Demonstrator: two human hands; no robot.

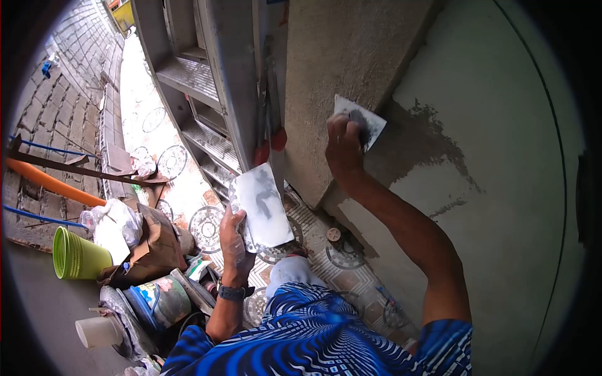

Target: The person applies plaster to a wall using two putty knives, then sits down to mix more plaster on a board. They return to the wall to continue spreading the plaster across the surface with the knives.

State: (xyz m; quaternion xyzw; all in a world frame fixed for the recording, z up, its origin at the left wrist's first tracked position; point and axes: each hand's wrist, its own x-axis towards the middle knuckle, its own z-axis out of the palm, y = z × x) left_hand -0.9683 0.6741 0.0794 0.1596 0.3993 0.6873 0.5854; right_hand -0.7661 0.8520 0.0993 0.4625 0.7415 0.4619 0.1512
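Observation:
My left hand (232, 244) grips a flat rectangular plate (260, 203) smeared with white plaster, its thumb over the near edge. Up at the wall corner, my right hand (343, 147) is closed round the dark handle of a plastering trowel (378, 130). The trowel's pale blade lies at or very near the corner between the rough concrete column (338, 56) and the wall (501, 188); contact is hard to judge. Smooth grey-white plaster covers much of that wall, with a darker, ragged-edged patch (407, 156) beside the trowel.
A metal ladder (194, 81) stands left of the column. On the left are a yellow-green basket (78, 254), a cardboard box (150, 241), a paint bucket (160, 304) and a white container (99, 331). Patterned tiles (210, 229) cover the floor.

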